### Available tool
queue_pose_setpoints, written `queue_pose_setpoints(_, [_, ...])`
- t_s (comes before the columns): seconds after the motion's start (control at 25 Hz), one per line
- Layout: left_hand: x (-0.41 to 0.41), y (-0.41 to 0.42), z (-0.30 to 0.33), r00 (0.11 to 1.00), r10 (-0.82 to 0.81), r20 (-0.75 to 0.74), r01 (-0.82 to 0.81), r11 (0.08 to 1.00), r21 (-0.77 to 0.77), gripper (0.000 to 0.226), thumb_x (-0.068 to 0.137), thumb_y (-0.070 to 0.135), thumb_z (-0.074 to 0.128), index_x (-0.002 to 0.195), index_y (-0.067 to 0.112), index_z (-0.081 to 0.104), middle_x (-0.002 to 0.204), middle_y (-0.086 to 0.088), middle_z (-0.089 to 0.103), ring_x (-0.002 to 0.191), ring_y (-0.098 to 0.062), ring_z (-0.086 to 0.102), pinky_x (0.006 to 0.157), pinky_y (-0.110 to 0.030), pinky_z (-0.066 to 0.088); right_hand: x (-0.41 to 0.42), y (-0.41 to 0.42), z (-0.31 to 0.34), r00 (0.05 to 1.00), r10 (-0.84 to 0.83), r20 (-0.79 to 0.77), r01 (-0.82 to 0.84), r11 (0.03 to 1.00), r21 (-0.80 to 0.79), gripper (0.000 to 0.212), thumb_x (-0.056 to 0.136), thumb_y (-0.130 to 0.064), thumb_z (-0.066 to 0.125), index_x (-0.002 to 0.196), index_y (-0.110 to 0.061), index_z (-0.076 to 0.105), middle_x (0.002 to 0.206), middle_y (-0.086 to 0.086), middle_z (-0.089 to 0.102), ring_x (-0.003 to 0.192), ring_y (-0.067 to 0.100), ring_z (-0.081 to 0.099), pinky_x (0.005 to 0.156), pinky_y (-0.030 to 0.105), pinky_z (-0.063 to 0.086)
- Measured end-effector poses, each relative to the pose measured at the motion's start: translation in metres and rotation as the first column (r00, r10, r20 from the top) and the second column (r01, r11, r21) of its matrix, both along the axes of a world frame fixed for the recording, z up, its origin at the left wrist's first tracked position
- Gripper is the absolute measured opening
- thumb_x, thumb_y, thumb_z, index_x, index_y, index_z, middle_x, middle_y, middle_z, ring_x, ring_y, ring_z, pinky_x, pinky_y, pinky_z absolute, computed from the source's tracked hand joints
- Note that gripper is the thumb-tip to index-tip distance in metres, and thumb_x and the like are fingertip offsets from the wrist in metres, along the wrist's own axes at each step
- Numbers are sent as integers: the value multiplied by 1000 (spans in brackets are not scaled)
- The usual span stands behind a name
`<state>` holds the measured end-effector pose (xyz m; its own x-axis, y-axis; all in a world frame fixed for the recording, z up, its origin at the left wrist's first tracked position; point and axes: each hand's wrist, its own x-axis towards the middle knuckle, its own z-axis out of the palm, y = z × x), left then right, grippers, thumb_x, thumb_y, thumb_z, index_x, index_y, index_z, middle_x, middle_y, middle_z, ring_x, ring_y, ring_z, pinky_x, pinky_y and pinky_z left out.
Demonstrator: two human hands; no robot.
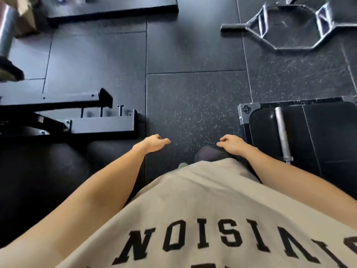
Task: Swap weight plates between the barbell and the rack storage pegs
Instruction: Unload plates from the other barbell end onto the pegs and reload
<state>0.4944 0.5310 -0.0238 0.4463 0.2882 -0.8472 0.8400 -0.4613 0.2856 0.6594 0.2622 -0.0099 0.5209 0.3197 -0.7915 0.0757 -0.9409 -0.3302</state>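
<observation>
over the speckled rubber floor, left hand and right hand hang loosely curled, holding nothing; likely walking between stations, barbell sleeve at far left.

Barbell sleeve — silver, blurred, top left; rack base — black, on floor.

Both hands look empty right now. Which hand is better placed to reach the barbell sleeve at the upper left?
Left, probably. The left hand hangs empty on the same side as the barbell sleeve; the right hand, also empty, hangs by the bench on the other side.
</observation>
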Motion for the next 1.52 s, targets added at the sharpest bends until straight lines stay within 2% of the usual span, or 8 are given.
queue_pose_setpoints(0.2, [126, 61, -18, 994, 98, 49, -98, 995, -14, 70, 86, 62, 53, 137, 13, 49, 139, -8, 52, 123, -28, 50, 100, -40, 43, 130, 78, -18, 998, 59, -25, -60, 998, -13, 47, 92, -38, 58, 132, -16, 53, 137, 7, 53, 123, 26, 50, 99, 35, 39])
queue_pose_setpoints(0.44, [281, 153, -15, 997, 63, -48, -65, 997, -30, 68, 86, 66, 49, 134, 18, 49, 140, -8, 51, 123, -29, 50, 102, -42, 40, 320, 174, -24, 966, 250, -61, -256, 959, -121, 42, 93, -42, 55, 126, -17, 56, 136, 7, 54, 120, 26, 51, 100, 37, 41])
queue_pose_setpoints(0.6, [373, 232, -3, 981, 191, 20, -191, 982, -9, 55, 85, 64, 51, 118, 20, 55, 128, -5, 58, 107, -24, 52, 92, -38, 41, 430, 270, -10, 957, 290, -19, -291, 953, -88, 46, 94, -42, 54, 131, -15, 53, 134, 7, 55, 119, 27, 52, 96, 36, 41])
queue_pose_setpoints(0.68, [405, 264, -8, 974, 227, -10, -227, 973, -25, 54, 86, 64, 50, 117, 21, 55, 124, -4, 58, 102, -22, 51, 89, -38, 41, 470, 315, -11, 955, 295, -18, -295, 953, -71, 46, 95, -41, 52, 133, -15, 51, 135, 7, 54, 120, 26, 52, 96, 36, 39])
queue_pose_setpoints(0.92, [493, 384, -33, 961, 273, -37, -275, 961, -39, 59, 84, 64, 51, 123, 20, 57, 133, -6, 57, 114, -25, 53, 92, -35, 41, 574, 435, -39, 926, 372, -59, -377, 914, -152, 45, 91, -42, 56, 129, -19, 53, 134, 4, 55, 120, 25, 51, 102, 39, 41])
queue_pose_setpoints(1.12, [588, 572, -9, 930, 366, 7, -366, 930, 7, 72, 86, 67, 49, 135, 15, 49, 142, -9, 50, 126, -30, 48, 104, -42, 39, 686, 616, -23, 913, 406, 33, -398, 907, -136, 35, 91, -41, 56, 118, -19, 58, 126, 4, 60, 106, 24, 54, 91, 35, 43])
queue_pose_setpoints(1.36, [644, 714, 2, 843, 537, 42, -536, 844, -34, 63, 90, 62, 47, 133, 16, 47, 140, -8, 50, 124, -28, 48, 99, -41, 37, 767, 810, -15, 859, 511, 42, -503, 856, -117, 42, 92, -41, 55, 128, -19, 55, 134, 4, 55, 119, 25, 52, 98, 37, 41])
queue_pose_setpoints(1.52, [664, 800, -12, 756, 654, 13, -653, 756, -51, 64, 91, 63, 46, 134, 16, 46, 143, -7, 47, 127, -28, 46, 99, -42, 36, 810, 956, -25, 744, 667, 26, -661, 742, -108, 41, 93, -42, 55, 127, -19, 55, 134, 3, 56, 119, 24, 52, 99, 36, 41])
